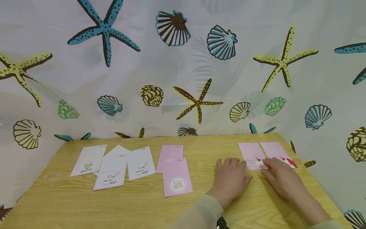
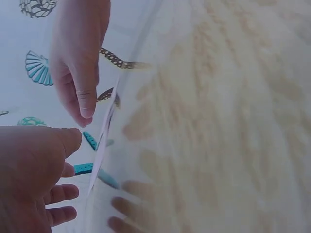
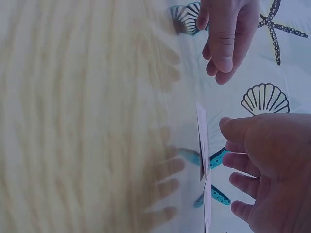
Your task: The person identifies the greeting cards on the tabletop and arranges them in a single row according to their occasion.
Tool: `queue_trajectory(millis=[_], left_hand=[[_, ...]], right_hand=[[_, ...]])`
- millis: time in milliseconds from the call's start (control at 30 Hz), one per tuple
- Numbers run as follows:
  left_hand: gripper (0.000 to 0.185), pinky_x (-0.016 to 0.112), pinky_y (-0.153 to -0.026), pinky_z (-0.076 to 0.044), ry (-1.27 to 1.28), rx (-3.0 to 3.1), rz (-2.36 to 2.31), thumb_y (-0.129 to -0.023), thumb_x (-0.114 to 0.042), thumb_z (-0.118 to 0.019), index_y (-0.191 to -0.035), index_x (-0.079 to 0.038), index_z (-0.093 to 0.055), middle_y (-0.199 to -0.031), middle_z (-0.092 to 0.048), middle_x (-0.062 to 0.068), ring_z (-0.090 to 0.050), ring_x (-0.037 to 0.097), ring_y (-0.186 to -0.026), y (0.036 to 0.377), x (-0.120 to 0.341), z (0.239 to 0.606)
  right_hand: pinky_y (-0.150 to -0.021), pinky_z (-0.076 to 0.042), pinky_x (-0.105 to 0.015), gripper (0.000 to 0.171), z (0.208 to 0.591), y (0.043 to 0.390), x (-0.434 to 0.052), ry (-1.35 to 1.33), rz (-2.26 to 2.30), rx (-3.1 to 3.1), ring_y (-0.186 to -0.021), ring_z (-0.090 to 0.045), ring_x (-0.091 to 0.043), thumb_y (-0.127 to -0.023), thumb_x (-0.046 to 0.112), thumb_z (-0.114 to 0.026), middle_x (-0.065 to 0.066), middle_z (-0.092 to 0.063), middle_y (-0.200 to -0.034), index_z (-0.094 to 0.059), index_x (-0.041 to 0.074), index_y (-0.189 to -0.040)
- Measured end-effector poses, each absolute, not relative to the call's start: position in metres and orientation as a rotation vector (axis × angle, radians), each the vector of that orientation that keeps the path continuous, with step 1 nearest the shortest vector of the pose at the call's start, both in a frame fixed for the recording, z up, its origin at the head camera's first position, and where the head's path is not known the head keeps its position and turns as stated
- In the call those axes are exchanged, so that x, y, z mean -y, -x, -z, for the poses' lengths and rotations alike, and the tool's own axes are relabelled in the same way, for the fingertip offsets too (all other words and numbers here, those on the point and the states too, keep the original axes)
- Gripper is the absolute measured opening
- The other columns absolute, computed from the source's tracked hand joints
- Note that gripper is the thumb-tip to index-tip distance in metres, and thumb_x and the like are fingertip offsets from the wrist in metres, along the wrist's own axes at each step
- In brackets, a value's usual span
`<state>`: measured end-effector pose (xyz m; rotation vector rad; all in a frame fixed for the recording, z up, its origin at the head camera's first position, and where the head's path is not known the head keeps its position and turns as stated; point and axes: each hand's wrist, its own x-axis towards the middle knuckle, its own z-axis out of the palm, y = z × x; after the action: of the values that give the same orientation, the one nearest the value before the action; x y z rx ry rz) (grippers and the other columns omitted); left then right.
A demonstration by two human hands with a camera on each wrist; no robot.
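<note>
We saw both hands at the right end of the wooden bench (image 1: pixel 143 203). The left hand (image 1: pixel 230 179) lay flat, fingers spread, just beside a pink card (image 1: pixel 251 156). The right hand (image 1: pixel 281 178) rested relaxed fingertips on that card's near corner and on a second pink card (image 1: pixel 275 151) (red-patterned edge). Both cards lay lengthwise, pointing away from us. We judged a push could skew the overlapping pair.

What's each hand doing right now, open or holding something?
Left hand: open, flat on the table, holding nothing.
Right hand: open, fingertips resting on the pink cards.
</note>
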<state>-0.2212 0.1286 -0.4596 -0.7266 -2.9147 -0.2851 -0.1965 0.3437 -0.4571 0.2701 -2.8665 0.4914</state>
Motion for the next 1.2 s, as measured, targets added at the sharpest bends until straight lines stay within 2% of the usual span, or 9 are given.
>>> queue_trajectory(millis=[233,667,1200], left_hand=[[0.053,0.056,-0.120,-0.038,0.651,2.901,0.448,-0.109,-0.058,-0.064,-0.151,-0.027,-0.067,-0.152,-0.063,-0.006,-0.055,0.021,-0.142,0.219,-0.102,0.448],[0.057,0.060,-0.119,-0.040,0.581,2.817,0.706,-0.109,-0.050,-0.068,-0.153,-0.013,-0.066,-0.152,-0.063,0.007,-0.056,0.034,-0.143,0.211,-0.037,0.442],[0.054,0.064,-0.111,-0.044,0.320,2.778,0.818,-0.107,-0.037,-0.075,-0.149,-0.005,-0.067,-0.145,-0.065,0.015,-0.057,0.042,-0.136,0.201,0.056,0.442]], right_hand=[[-0.115,-0.040,-0.072,0.047,0.452,0.193,-0.318,-0.218,-0.644,2.879,-0.144,-0.051,-0.055,-0.109,0.024,-0.071,-0.031,-0.061,-0.150,-0.064,-0.002,-0.148],[-0.117,-0.041,-0.067,0.055,0.436,0.190,-0.269,-0.319,-0.751,2.805,-0.146,-0.053,-0.048,-0.107,0.023,-0.076,-0.025,-0.060,-0.155,-0.060,0.000,-0.154],[-0.117,-0.043,-0.065,0.055,0.422,0.196,-0.199,-0.429,-0.923,2.812,-0.148,-0.053,-0.046,-0.111,0.029,-0.071,-0.020,-0.058,-0.159,-0.058,0.003,-0.158]])
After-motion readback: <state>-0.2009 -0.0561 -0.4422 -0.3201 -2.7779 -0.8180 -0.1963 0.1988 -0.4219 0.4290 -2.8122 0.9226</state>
